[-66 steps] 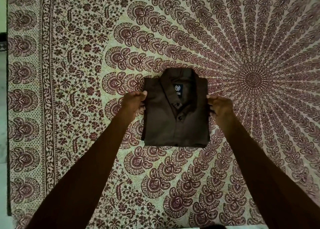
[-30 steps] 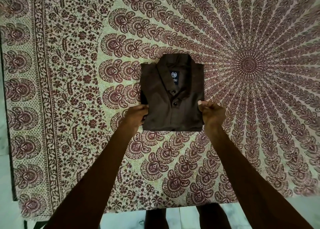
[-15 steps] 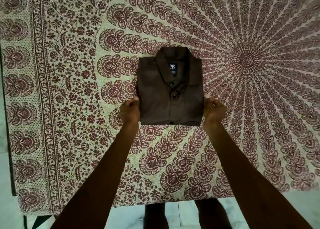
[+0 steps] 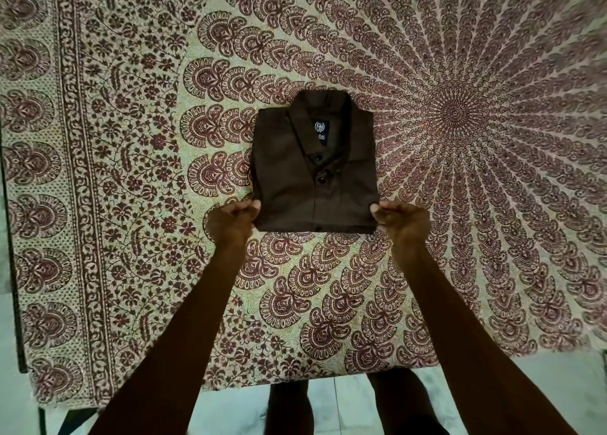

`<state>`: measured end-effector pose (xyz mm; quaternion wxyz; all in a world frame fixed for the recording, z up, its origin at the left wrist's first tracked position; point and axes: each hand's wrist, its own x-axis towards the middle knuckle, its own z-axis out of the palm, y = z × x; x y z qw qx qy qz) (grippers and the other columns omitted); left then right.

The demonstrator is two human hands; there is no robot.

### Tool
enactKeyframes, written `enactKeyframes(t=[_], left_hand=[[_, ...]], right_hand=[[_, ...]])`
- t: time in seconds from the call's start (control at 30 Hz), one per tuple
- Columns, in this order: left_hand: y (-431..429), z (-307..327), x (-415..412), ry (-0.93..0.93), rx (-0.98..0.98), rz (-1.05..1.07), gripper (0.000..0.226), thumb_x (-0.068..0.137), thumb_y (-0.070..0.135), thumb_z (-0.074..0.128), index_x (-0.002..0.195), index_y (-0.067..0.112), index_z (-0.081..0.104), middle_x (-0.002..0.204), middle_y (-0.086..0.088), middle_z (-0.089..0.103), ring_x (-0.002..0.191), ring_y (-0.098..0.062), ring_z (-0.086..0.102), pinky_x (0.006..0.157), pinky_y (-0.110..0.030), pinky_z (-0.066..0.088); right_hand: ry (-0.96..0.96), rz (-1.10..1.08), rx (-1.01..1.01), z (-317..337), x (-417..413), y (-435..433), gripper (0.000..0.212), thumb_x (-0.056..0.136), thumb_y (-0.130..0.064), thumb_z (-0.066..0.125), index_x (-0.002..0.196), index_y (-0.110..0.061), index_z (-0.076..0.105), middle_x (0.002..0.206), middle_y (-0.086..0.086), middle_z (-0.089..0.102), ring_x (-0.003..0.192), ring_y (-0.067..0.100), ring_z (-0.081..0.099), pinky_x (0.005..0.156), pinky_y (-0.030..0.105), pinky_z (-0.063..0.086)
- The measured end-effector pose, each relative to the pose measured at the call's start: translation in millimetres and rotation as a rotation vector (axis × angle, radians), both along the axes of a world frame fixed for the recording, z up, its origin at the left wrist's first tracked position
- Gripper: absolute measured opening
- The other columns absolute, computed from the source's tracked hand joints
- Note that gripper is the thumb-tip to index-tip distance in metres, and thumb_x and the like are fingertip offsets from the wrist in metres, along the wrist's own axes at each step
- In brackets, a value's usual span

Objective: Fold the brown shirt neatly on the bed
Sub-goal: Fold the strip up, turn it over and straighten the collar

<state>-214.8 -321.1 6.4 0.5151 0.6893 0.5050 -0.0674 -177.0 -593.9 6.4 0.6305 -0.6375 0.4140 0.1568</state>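
Observation:
The brown shirt (image 4: 315,168) lies folded into a compact rectangle on the bed, collar and dark label at the far end, buttons down the middle. My left hand (image 4: 231,222) pinches its near left corner with curled fingers. At the near right corner, my right hand (image 4: 399,221) touches the edge with fingers bent around it. Both forearms reach in from below.
The bed is covered by a cream and maroon patterned sheet (image 4: 131,171) with a radial design centred at the right. Its near edge (image 4: 295,378) borders a pale tiled floor, where my legs (image 4: 345,408) stand.
Both hands slid down the shirt's sides from near the shoulders to its near corners. The view has shifted back, showing the bed edge and floor.

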Motion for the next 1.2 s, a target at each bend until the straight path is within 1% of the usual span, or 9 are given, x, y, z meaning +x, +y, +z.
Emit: enactKeyframes(t=[0.07, 0.2, 0.4, 0.6, 0.67, 0.77, 0.87, 1.0, 1.2], left_hand=[[-5, 0, -1, -0.017, 0.121, 0.019, 0.026, 0.076, 0.014, 0.08, 0.096, -0.002, 0.073, 0.085, -0.016, 0.073, 0.07, -0.026, 0.069, 0.065, -0.029, 0.057], [-16, 1, -1, -0.079, 0.124, 0.094, 0.021, 0.073, 0.008, 0.08, 0.088, -0.003, 0.072, 0.087, -0.015, 0.072, 0.071, -0.023, 0.067, 0.055, -0.015, 0.053], [1, -2, 1, -0.006, -0.414, 0.098, 0.017, 0.094, 0.021, 0.06, 0.108, 0.012, 0.062, 0.084, -0.004, 0.065, 0.074, -0.017, 0.062, 0.064, -0.026, 0.054], [6, -2, 5, 0.036, -0.523, -0.004, 0.006, 0.09, 0.012, 0.064, 0.088, 0.007, 0.066, 0.06, 0.006, 0.067, 0.062, -0.009, 0.054, 0.044, -0.011, 0.044], [8, -4, 7, 0.017, -0.377, -0.023, 0.02, 0.088, 0.016, 0.067, 0.098, -0.001, 0.068, 0.066, -0.004, 0.065, 0.05, -0.007, 0.055, 0.04, -0.012, 0.042], [7, -1, 5, -0.102, 0.226, -0.154, 0.019, 0.085, 0.021, 0.07, 0.091, 0.003, 0.075, 0.074, -0.01, 0.07, 0.052, -0.01, 0.058, 0.044, -0.013, 0.043], [-3, 6, 3, -0.169, 0.381, -0.189, 0.017, 0.085, 0.018, 0.069, 0.079, 0.003, 0.074, 0.071, -0.006, 0.069, 0.058, -0.014, 0.058, 0.049, -0.016, 0.041], [9, -18, -1, 0.013, -0.029, -0.031, 0.022, 0.091, 0.023, 0.062, 0.093, 0.003, 0.071, 0.075, -0.008, 0.069, 0.064, -0.021, 0.059, 0.06, -0.028, 0.053], [16, -22, -9, 0.033, -0.363, 0.001, 0.033, 0.095, 0.024, 0.058, 0.114, -0.003, 0.061, 0.077, -0.007, 0.06, 0.045, -0.005, 0.054, 0.042, -0.017, 0.044]], right_hand=[[-0.035, 0.023, -0.072, 3, 1, 5, 0.022, 0.074, 0.015, 0.071, 0.071, -0.005, 0.062, 0.049, -0.014, 0.065, 0.047, -0.002, 0.061, 0.051, 0.016, 0.051], [-0.007, 0.119, -0.062, 3, -3, 2, 0.014, 0.083, 0.007, 0.066, 0.088, -0.006, 0.066, 0.057, -0.013, 0.064, 0.047, -0.007, 0.058, 0.057, 0.013, 0.05], [0.089, 0.162, 0.051, 7, -3, 1, 0.019, 0.091, -0.001, 0.059, 0.078, -0.015, 0.061, 0.046, -0.013, 0.055, 0.058, 0.007, 0.045, 0.049, 0.012, 0.042], [0.153, 0.218, 0.099, 4, 1, 1, 0.018, 0.089, -0.016, 0.067, 0.104, -0.006, 0.066, 0.075, 0.001, 0.059, 0.062, 0.012, 0.048, 0.046, 0.017, 0.039], [0.149, 0.145, 0.027, 6, 6, 5, 0.011, 0.086, -0.014, 0.071, 0.093, -0.007, 0.067, 0.079, -0.001, 0.064, 0.07, 0.011, 0.06, 0.052, 0.018, 0.047], [0.038, -0.01, -0.26, 10, 8, 12, 0.01, 0.082, -0.007, 0.073, 0.076, -0.004, 0.067, 0.073, 0.002, 0.065, 0.057, 0.003, 0.062, 0.05, 0.012, 0.048], [-0.023, -0.069, -0.377, 2, 2, 18, 0.01, 0.079, -0.009, 0.076, 0.081, -0.001, 0.071, 0.078, 0.01, 0.07, 0.067, 0.019, 0.065, 0.068, 0.03, 0.056], [0.18, -0.023, -0.093, -5, 2, 10, 0.021, 0.095, -0.016, 0.058, 0.075, -0.011, 0.058, 0.065, 0.002, 0.056, 0.053, 0.013, 0.05, 0.039, 0.017, 0.045], [0.108, 0.207, 0.001, -1, -10, -7, 0.023, 0.097, -0.015, 0.053, 0.074, -0.013, 0.058, 0.059, 0.001, 0.049, 0.05, 0.01, 0.043, 0.043, 0.02, 0.032]])
